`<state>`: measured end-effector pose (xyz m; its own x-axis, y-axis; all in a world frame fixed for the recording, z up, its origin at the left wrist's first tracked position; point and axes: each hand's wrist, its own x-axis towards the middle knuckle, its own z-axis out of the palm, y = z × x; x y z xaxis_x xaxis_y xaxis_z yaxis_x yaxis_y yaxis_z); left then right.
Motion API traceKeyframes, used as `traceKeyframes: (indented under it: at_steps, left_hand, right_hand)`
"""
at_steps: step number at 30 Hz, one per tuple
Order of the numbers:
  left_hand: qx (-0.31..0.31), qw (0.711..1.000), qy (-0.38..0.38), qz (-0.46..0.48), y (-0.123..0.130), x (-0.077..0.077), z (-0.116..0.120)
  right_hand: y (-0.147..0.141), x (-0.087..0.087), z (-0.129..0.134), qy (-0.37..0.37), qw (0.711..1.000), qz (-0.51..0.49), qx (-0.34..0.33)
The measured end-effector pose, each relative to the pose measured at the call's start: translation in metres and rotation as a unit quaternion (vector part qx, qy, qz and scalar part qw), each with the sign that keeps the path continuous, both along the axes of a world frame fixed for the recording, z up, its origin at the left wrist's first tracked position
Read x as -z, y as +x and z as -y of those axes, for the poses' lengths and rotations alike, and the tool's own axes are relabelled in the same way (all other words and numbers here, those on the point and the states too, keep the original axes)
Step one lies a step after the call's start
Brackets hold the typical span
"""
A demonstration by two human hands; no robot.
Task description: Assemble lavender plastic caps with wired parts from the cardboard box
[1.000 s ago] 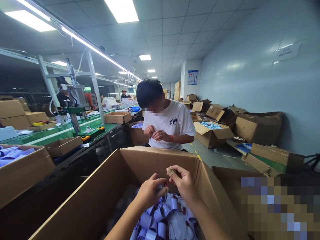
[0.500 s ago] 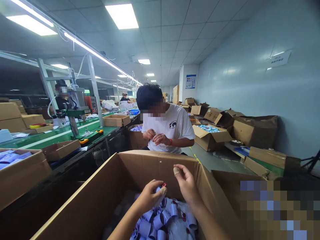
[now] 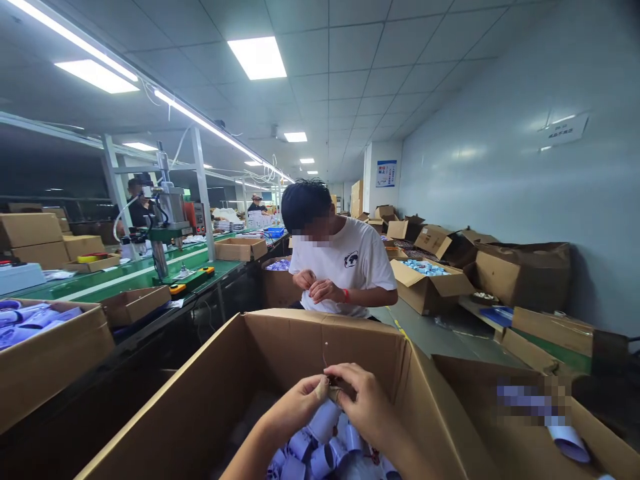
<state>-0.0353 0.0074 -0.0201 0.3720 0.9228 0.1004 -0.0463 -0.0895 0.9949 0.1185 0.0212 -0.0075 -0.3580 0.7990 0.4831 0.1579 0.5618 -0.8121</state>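
My left hand point(image 3: 299, 404) and my right hand point(image 3: 364, 399) meet above the open carton, fingertips pinched together. Tan covers wrap the thumb tips. A small dark reddish part point(image 3: 331, 382) shows between the fingertips, mostly hidden by them. A thin reddish wire point(image 3: 325, 355) seems to rise from the pinch. Just below the hands is a lavender plastic cup point(image 3: 324, 420); whether my left hand touches it, I cannot tell. Several more lavender cups point(image 3: 301, 441) lie in the carton, with small red parts point(image 3: 374, 456) among them.
The deep carton's walls point(image 3: 285, 333) surround my hands. Across it sits a person point(image 3: 345, 260) working with both hands. A green workbench point(image 3: 225, 270) with a press point(image 3: 170, 207) runs along the left. Boxes point(image 3: 433, 283) line the right, and a box of lavender parts point(image 3: 50, 340) stands left.
My right hand has come down and left to meet my left hand, its fingers now at the small red part. The view has shifted slightly, so the surroundings sit lower and further right.
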Motion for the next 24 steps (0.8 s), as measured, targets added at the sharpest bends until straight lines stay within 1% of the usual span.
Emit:
traceKeyframes:
  at_steps: [3, 5, 6, 8, 11, 13, 16, 18, 21, 24]
  left_hand:
    - [-0.009, 1.000, 0.007, -0.015, -0.003, 0.000, -0.001]
    - [-0.017, 0.999, 0.024, -0.037, -0.007, 0.002, -0.004]
    - [-0.028, 0.998, 0.036, -0.050, -0.010, 0.004, -0.006]
    - [-0.068, 0.994, 0.052, -0.071, -0.015, 0.008, -0.011]
    - [-0.143, 0.983, 0.079, -0.083, -0.017, 0.013, -0.015]
    - [-0.198, 0.965, 0.143, -0.094, -0.017, 0.014, -0.016]
    - [-0.276, 0.917, 0.262, -0.122, -0.018, 0.009, -0.015]
    - [-0.309, 0.886, 0.315, -0.138, -0.020, 0.005, -0.015]
    - [-0.353, 0.851, 0.359, -0.152, -0.024, 0.001, -0.015]
    - [-0.378, 0.830, 0.379, -0.157, -0.024, 0.000, -0.015]
  right_hand:
    - [-0.002, -0.002, 0.002, 0.031, 0.999, -0.015, 0.014]
    - [-0.003, -0.004, 0.004, 0.026, 0.997, -0.052, 0.043]
    - [-0.002, -0.006, 0.004, 0.008, 0.995, -0.077, 0.055]
    - [0.000, -0.008, 0.004, -0.051, 0.987, -0.143, 0.050]
    - [0.007, -0.012, 0.004, -0.152, 0.957, -0.247, -0.003]
    - [0.011, -0.014, 0.005, -0.205, 0.930, -0.303, -0.043]
    - [0.014, -0.017, 0.008, -0.269, 0.887, -0.360, -0.107]
    - [0.015, -0.019, 0.012, -0.290, 0.867, -0.381, -0.139]
    - [0.015, -0.024, 0.020, -0.295, 0.856, -0.386, -0.176]
    - [0.013, -0.026, 0.026, -0.305, 0.862, -0.347, -0.209]
